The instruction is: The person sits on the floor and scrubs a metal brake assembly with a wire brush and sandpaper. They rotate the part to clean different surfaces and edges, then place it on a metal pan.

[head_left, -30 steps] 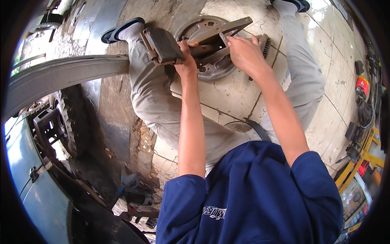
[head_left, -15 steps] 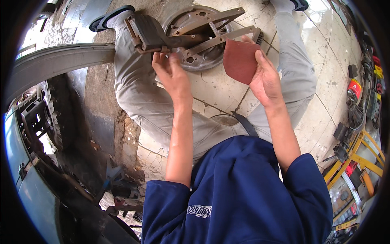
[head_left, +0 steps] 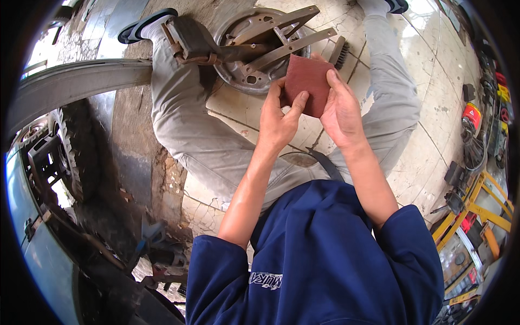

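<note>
A piece of reddish-brown sandpaper (head_left: 310,81) is held up between my hands, above the floor and between my legs. My left hand (head_left: 280,116) pinches its lower left edge, thumb on the face turned to me and fingers behind. My right hand (head_left: 342,111) grips the right edge, with the thumb along the side and the other fingers partly hidden behind the sheet. Just beyond it is a round metal brake backing plate (head_left: 254,81) on an axle assembly, with two flat metal bars (head_left: 303,50) jutting to the right.
A brush with dark bristles (head_left: 339,53) lies on the tiles right of the bars. A metal beam (head_left: 86,75) reaches in from the left, over a treaded tyre (head_left: 69,157). Tools and a yellow metal frame (head_left: 482,211) line the right side. My legs flank the workpiece.
My left hand has left the axle assembly, moved right and taken hold of the sandpaper. The sandpaper in my right hand has shifted slightly left and down.
</note>
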{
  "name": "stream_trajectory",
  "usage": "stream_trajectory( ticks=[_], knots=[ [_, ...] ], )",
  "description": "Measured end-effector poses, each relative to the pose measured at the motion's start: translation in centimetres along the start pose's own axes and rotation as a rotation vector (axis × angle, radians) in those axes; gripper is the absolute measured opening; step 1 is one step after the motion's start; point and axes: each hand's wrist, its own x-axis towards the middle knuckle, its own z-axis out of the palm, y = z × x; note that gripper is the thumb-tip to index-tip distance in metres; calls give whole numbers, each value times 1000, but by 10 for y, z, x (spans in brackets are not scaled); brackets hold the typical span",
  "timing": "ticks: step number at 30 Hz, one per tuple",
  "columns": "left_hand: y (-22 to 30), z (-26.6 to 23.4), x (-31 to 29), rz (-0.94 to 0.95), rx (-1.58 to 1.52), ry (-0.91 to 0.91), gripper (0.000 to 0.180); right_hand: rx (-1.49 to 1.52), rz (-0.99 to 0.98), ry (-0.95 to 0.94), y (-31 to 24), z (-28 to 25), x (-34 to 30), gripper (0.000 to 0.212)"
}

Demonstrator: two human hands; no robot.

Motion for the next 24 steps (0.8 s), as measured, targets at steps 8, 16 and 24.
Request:
stream_trajectory(
  ticks=[8, 16, 24],
  knots=[
    [-5, -4, 2, -201, -171, -75, 29, -355, -161, 145, 7, -1, 3, 41],
    [-8, -14, 7, -270, -395, -72, 34, -621, -378, 59, 15, -20, 16, 39],
    [-2, -19, 8, -292, -585, -82, 42, -846, -376, 24, 6, -28, 16, 48]
  ],
)
